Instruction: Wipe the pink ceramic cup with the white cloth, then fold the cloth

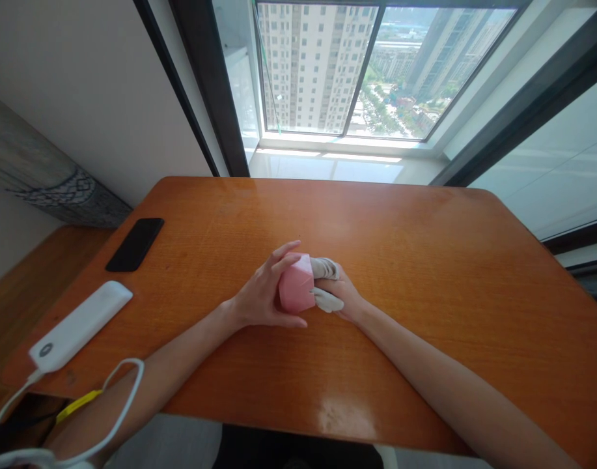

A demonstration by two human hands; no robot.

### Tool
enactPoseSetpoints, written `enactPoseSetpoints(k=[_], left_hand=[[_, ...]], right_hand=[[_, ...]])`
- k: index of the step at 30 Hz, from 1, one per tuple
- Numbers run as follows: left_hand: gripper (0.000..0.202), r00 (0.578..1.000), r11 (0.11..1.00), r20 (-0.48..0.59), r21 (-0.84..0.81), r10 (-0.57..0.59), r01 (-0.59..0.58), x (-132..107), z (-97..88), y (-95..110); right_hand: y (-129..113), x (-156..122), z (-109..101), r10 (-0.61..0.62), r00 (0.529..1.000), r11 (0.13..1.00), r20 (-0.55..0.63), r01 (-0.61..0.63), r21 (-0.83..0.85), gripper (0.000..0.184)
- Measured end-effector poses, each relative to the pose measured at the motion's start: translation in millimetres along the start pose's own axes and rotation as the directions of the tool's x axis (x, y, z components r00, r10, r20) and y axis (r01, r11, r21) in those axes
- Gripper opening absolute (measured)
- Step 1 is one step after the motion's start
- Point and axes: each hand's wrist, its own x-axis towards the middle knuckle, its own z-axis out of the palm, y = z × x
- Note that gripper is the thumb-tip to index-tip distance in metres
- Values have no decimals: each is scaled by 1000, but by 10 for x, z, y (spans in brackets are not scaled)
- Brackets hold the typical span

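Over the middle of the table, my left hand [263, 290] curls round a small pink, faceted block-like thing [295, 284], thumb below it and fingers above. My right hand [346, 293] is closed at the other side, gripping a whitish bundle that meets the pink thing's right face. The bundle's upper part [324, 268] looks ringed or coiled, and its lower part [328, 301] is a smooth pale lobe. Whether the bundle is cord or cloth I cannot tell. Part of the right fingers is hidden behind it.
On the brown wooden table [425, 260], a black phone [135, 245] lies at the left. Nearer stands a white oblong device [81, 326] with a white cable [137, 384] looping over my left forearm. Beyond the far edge is a window [322, 71]; a grey curtain [58, 169] hangs left.
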Motion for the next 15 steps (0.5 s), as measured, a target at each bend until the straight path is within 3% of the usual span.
enactPoseSetpoints(k=[2, 6, 9, 13, 15], left_hand=[[122, 997, 992, 23, 99, 75, -77, -1, -3, -30], [99, 999, 997, -33, 82, 11, -8, 62, 5, 24], [84, 989, 990, -77, -65, -127, 122, 111, 16, 111], [67, 911, 876, 32, -264, -411, 404, 101, 18, 150], [68, 892, 840, 42, -317, -451, 440, 69, 19, 110]], right_hand=[[7, 4, 0, 8, 1000, 1000, -11, -8, 12, 19], [17, 15, -3, -14, 1000, 1000, -28, 14, 21, 15], [8, 9, -7, -31, 1000, 999, -8, 31, -18, 13], [-1, -3, -6, -23, 1000, 998, 7, 23, -52, 15], [4, -2, -1, -12, 1000, 999, -9, 11, -47, 17]])
